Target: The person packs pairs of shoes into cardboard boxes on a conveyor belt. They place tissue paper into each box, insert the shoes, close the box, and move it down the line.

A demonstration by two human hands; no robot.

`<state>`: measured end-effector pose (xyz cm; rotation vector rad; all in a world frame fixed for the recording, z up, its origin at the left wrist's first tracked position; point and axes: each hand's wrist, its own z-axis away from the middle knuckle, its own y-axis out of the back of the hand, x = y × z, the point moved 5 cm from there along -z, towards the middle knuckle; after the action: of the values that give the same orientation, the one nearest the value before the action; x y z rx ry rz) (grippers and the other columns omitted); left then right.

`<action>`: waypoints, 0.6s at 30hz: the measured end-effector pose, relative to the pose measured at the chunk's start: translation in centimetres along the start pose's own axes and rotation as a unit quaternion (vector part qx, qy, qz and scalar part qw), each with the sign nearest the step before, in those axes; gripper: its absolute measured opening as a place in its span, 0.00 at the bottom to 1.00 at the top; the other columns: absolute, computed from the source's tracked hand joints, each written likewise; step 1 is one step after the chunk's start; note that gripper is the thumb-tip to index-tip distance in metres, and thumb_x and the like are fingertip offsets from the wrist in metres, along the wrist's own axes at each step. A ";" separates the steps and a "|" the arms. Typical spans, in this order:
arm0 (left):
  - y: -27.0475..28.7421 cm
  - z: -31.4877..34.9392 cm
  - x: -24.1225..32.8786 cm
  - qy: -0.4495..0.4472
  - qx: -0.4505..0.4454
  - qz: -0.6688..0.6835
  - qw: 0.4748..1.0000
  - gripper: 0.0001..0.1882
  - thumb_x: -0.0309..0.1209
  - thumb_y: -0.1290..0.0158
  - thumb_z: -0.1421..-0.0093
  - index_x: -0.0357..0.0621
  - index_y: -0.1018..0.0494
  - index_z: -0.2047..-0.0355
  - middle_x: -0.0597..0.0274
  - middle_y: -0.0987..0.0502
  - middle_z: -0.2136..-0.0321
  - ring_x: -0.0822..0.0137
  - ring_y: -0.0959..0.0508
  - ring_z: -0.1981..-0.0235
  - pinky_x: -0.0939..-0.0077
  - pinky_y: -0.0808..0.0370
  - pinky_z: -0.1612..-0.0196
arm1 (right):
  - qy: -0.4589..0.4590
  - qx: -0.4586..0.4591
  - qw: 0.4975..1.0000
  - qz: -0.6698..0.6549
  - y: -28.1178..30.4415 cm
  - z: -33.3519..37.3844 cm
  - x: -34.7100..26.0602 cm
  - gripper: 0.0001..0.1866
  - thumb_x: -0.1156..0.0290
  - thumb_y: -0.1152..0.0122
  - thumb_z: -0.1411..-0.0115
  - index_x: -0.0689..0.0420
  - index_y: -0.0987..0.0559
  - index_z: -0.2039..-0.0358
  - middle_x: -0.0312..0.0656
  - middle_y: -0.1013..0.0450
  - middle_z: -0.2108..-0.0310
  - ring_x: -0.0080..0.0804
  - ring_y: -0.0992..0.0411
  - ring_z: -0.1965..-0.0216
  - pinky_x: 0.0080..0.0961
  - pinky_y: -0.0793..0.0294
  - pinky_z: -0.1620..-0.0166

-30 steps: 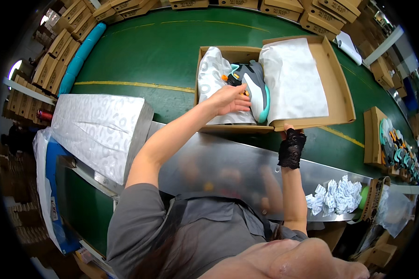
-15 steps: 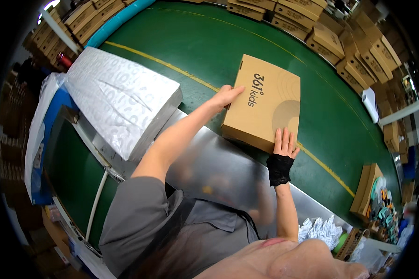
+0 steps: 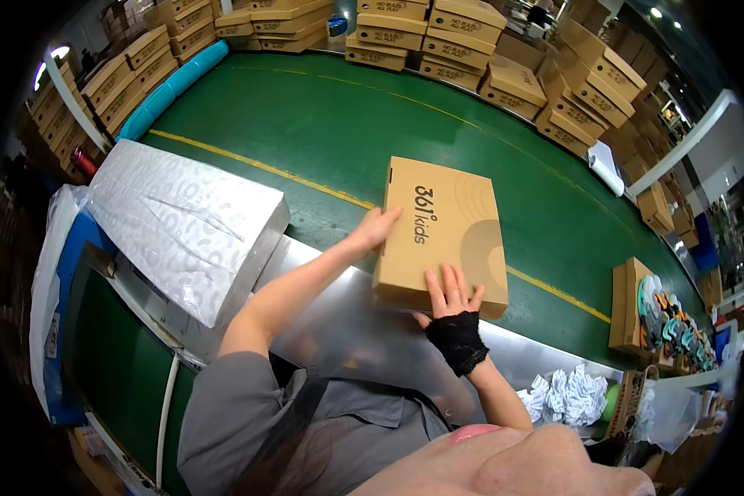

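Note:
A brown cardboard shoebox [image 3: 446,215], its lid closed, sits between my hands at the steel table's far edge, over the green surface. My left hand [image 3: 380,225] grips its left edge, thumb on the lid and the other fingers hidden by the side. On the near edge rests my right hand [image 3: 450,296], fingers spread over the lid and thumb down at the front side. A black band [image 3: 457,341] wraps the right wrist. To the left lies a stack of white patterned wrapping paper [image 3: 198,223], touched by neither hand.
The steel table [image 3: 322,318] runs in front of me. Crumpled white paper packets [image 3: 566,397] lie at its right end. An open box of colourful shoes [image 3: 628,306] stands at the right. Stacked shoeboxes [image 3: 388,33] line the far side, and a blue roll [image 3: 174,89] lies at far left.
The view has tilted up, showing more of the far stacks. The shoebox sits lower in the picture, and my right hand has shifted left along its near edge, thumb now visible.

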<state>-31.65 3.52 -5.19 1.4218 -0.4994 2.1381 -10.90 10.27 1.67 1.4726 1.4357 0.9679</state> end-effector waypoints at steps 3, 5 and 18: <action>-1.2 2.7 -0.6 -0.092 0.089 -0.034 0.991 0.27 0.46 0.58 0.43 0.30 0.33 0.58 0.53 0.25 0.68 0.67 0.26 0.67 0.77 0.30 0.65 | 0.003 0.013 0.999 -0.046 0.2 -0.3 -2.3 0.43 0.58 0.31 0.67 0.54 0.36 0.48 0.51 0.44 0.45 0.46 0.46 0.44 0.55 0.50 0.50; -1.8 4.0 -0.7 -0.129 0.054 0.006 0.990 0.27 0.45 0.57 0.43 0.28 0.35 0.57 0.52 0.26 0.64 0.66 0.27 0.63 0.77 0.32 0.61 | 0.032 0.099 0.994 -0.038 0.3 0.9 -3.0 0.41 0.57 0.31 0.67 0.59 0.34 0.51 0.51 0.40 0.48 0.45 0.41 0.46 0.48 0.47 0.50; -3.4 2.7 -1.8 0.087 -0.187 0.197 0.959 0.33 0.51 0.52 0.50 0.40 0.36 0.51 0.55 0.30 0.56 0.63 0.30 0.55 0.72 0.33 0.53 | 0.051 0.132 0.987 -0.082 -0.1 2.2 -3.4 0.30 0.61 0.36 0.62 0.55 0.30 0.55 0.42 0.35 0.51 0.32 0.37 0.50 0.32 0.45 0.51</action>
<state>-27.08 4.28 -5.73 0.9740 -1.1281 2.2791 -9.04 6.74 0.89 1.4793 1.7849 0.7838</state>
